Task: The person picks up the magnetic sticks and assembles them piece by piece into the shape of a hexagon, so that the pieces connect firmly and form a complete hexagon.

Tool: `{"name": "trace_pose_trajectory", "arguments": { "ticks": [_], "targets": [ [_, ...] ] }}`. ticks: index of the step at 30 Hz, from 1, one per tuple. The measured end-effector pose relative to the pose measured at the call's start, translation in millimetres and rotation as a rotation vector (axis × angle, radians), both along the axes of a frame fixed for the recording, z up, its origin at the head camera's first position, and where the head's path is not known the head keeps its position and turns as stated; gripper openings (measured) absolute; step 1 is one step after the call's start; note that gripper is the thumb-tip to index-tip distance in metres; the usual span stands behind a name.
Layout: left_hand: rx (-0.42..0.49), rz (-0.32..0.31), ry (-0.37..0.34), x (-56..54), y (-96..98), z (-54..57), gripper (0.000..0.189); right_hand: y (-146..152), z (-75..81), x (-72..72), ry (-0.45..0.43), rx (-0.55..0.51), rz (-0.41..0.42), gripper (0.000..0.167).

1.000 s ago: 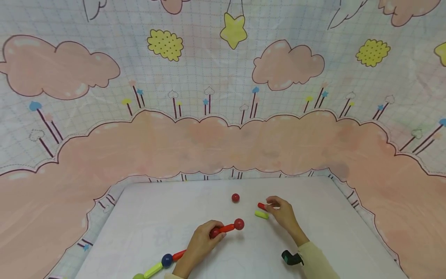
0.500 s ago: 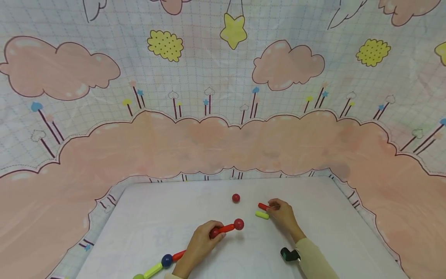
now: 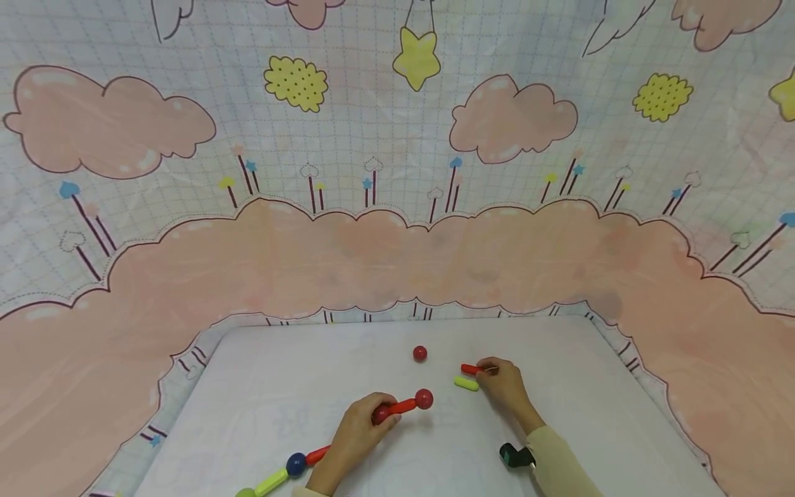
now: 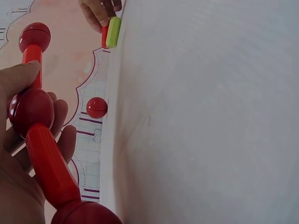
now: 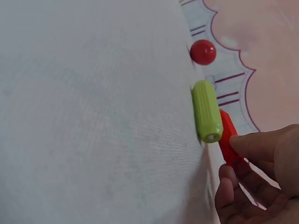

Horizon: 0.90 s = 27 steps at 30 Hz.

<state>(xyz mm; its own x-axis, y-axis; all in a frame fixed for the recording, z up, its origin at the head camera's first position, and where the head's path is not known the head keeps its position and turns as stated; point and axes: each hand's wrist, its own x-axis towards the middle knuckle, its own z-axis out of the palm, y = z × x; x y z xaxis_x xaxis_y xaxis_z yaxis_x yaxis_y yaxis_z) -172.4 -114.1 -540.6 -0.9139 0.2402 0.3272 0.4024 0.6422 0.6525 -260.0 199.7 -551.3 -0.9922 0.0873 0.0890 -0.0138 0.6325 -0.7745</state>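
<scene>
My left hand (image 3: 361, 429) grips a chain of red rods and balls; its fingers curl round a dark red ball (image 4: 38, 113). A red rod (image 3: 404, 406) joins that ball to another red ball (image 3: 424, 399) at the chain's free end. Behind the wrist the chain runs on through a red rod to a blue ball (image 3: 297, 464), a lime rod (image 3: 271, 482) and a green ball (image 3: 246, 492). My right hand (image 3: 506, 386) pinches a loose red rod (image 5: 228, 140) between thumb and fingers. Beside it, on the table, lies a loose lime rod (image 5: 206, 112).
A single red ball (image 3: 419, 353) sits on the white table (image 3: 310, 366) towards the back. A small black and dark green object (image 3: 515, 455) lies by the right sleeve (image 3: 562, 462). A cartoon-printed cloth (image 3: 397, 262) stands behind the table.
The right hand has shifted slightly down with the red rod in its fingers. The left hand and its chain stay almost in place.
</scene>
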Motion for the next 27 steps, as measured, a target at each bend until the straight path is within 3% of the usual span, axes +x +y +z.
{"name": "trace_pose_trajectory", "arguments": {
  "ticks": [21,27],
  "targets": [
    [0.001,0.004,-0.014,0.2,-0.2,0.1,0.022,-12,42.8,37.9,0.157,-0.004,0.083,0.017],
    [-0.004,0.005,-0.036,1.0,0.3,2.4,0.022,-20,48.6,48.9,0.174,-0.020,0.119,0.018]
  ]
}}
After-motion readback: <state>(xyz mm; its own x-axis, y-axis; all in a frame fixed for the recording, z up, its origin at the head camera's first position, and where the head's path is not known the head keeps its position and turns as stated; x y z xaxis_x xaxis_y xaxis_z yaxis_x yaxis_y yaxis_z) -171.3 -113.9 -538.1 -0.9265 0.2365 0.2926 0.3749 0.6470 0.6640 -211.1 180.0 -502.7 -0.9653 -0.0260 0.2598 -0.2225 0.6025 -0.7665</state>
